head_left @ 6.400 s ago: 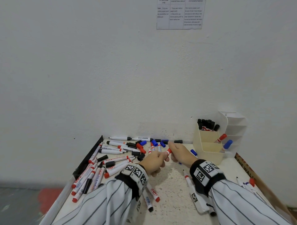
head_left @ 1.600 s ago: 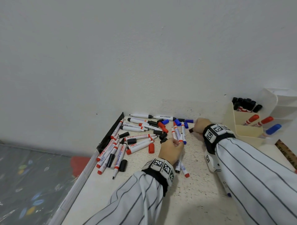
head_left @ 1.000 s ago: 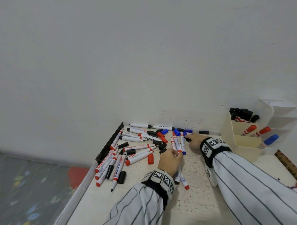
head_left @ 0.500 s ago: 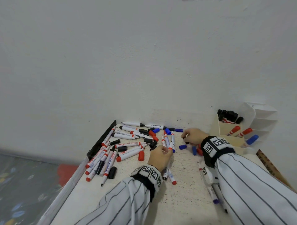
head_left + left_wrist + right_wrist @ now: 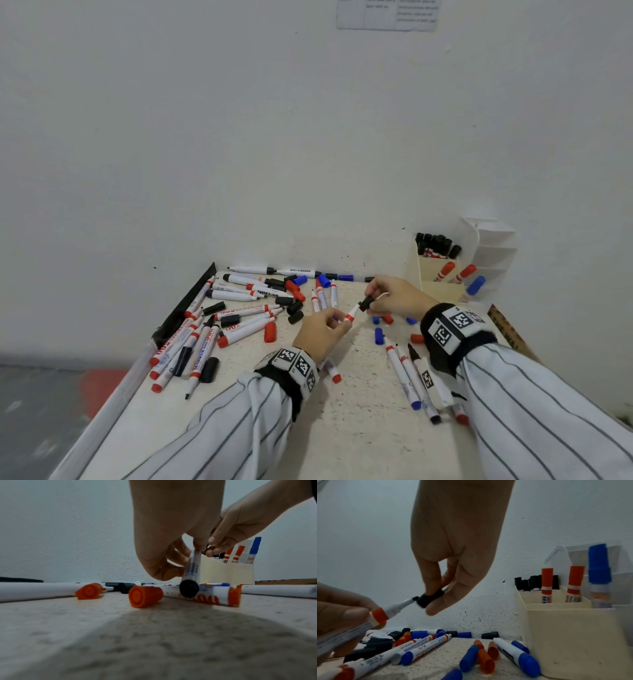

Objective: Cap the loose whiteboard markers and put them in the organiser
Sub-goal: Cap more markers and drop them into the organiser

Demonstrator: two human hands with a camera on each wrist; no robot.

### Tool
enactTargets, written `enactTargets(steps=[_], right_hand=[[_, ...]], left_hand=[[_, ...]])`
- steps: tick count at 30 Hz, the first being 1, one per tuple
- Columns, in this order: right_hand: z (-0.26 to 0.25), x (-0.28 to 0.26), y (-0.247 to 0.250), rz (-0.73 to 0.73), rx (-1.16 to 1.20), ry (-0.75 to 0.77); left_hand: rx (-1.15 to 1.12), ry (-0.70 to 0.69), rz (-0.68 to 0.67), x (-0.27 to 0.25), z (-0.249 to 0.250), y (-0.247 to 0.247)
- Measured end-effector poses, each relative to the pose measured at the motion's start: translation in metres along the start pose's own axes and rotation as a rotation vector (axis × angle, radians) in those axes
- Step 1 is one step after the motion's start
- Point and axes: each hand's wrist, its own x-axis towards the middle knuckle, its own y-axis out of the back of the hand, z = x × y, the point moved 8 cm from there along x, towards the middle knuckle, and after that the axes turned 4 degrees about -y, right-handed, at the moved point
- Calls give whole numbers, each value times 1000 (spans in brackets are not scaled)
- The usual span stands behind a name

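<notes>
My left hand (image 5: 337,323) holds an uncapped whiteboard marker (image 5: 350,313) with a red collar, tip pointing up and right. In the right wrist view the marker (image 5: 390,609) shows a black nib. My right hand (image 5: 371,301) pinches a black cap (image 5: 365,303) right at that nib; the cap (image 5: 429,599) sits between thumb and fingers, its mouth touching the tip. The cream organiser (image 5: 442,281) stands at the back right with capped black, red and blue markers in it. In the left wrist view the marker (image 5: 192,566) has a black rear end.
Many loose markers and caps (image 5: 239,308) lie across the table's left and back. Loose blue and red caps (image 5: 378,335) lie under my hands. Several markers (image 5: 411,377) lie by my right forearm. A black rail (image 5: 185,305) lines the left edge. The wall stands close behind.
My left hand has lifted a marker off the table. My right hand has come back from the rear with a black cap and brought it to the nib.
</notes>
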Motion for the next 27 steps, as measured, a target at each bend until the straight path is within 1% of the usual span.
enactTargets(steps=[3, 6, 8, 10, 12, 14, 16, 18, 20, 22, 24, 25, 27], right_hand=[[4, -3, 6, 70, 55, 3], [6, -8, 1, 12, -1, 11], [6, -11, -3, -38, -17, 17], [8, -14, -5, -52, -37, -4], [10, -16, -8, -58, -113, -40], [13, -18, -9, -24, -170, -70], [12, -20, -4, 61, -144, -71], [12, -22, 1, 127, -119, -83], [10, -23, 4, 152, -106, -86], [10, -25, 7, 166, -91, -78], [9, -27, 7, 166, -74, -72], [9, -28, 7, 165, -59, -64], [8, -29, 8, 169, -12, -46]], left_hand=[[52, 3, -8, -1, 2, -4], [90, -9, -26, -2, 6, -7], [139, -42, -39, -3, 12, -9], [168, -71, -37, -4, 19, -10], [153, -87, -42, -5, 25, -11], [99, -99, -61, -6, 30, -15], [90, -141, -73, -8, 38, -18], [153, -198, -5, -8, 47, -16], [176, -231, 82, -10, 56, -10], [292, -247, 113, -12, 63, -10], [416, -243, 103, -12, 66, -14], [409, -234, 82, -11, 67, -17], [297, -222, 18, -9, 67, -24]])
